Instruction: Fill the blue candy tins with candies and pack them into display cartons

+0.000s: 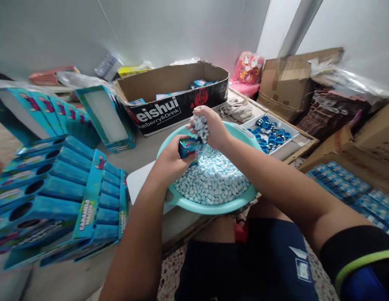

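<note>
A turquoise basin (178,201) full of small white and pale-blue candies (213,179) sits in front of me. Over its far part, my left hand (174,161) grips a small blue printed box (187,147). Just above and to the right of that box, my right hand (215,127) is closed around a heap of candies (200,126). Some of these candies show at the edge of the palm, close to the box's upper side. The box's opening is partly hidden by my hands.
Blue display cartons of boxes (88,200) stand at left. Behind the basin is a cut-down cardboard carton (178,110) with blue boxes inside. A white tray of blue caps (271,133) lies at right; more blue packs (348,184) fill a carton at far right.
</note>
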`<state>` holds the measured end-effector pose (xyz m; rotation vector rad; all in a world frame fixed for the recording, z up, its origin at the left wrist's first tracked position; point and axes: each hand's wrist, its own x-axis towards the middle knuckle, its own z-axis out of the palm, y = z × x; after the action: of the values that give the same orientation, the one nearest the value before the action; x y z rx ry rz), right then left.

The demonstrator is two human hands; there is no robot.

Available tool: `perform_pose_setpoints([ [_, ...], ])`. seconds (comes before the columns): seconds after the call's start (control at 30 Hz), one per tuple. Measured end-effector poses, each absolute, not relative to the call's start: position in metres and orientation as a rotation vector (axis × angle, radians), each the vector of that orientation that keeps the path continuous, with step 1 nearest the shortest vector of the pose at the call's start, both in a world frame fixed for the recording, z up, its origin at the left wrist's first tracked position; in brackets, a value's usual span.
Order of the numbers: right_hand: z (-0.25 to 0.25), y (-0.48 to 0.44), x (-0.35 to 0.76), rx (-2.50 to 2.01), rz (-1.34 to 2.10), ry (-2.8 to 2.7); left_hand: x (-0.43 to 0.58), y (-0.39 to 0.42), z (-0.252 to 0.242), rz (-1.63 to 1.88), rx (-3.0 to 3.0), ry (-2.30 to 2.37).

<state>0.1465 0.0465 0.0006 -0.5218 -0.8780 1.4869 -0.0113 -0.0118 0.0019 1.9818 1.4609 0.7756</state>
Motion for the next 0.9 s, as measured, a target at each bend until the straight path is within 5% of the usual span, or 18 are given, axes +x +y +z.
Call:
perform_pose_setpoints([
  [0.9, 0.012, 0.07, 0.147, -0.613, 1.745, -0.782, -0.019, -0.002, 0.009, 0.652, 1.984, 1.676],
])
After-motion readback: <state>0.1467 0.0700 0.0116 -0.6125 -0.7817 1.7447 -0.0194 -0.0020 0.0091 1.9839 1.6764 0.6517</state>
